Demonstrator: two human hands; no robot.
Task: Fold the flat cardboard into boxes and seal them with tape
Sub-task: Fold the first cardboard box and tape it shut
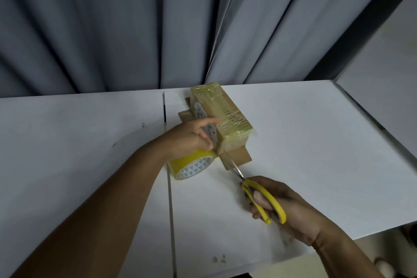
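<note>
Our box stood folded and heavily taped. Our left hand gripped the roll just left of it, and our right hand clasped scissors. Cutting the roll free seemed left.

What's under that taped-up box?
Flat brown cardboard pokes out from under the box at its near end and far left side, on the white table. The box hides whether it is one sheet.
</note>
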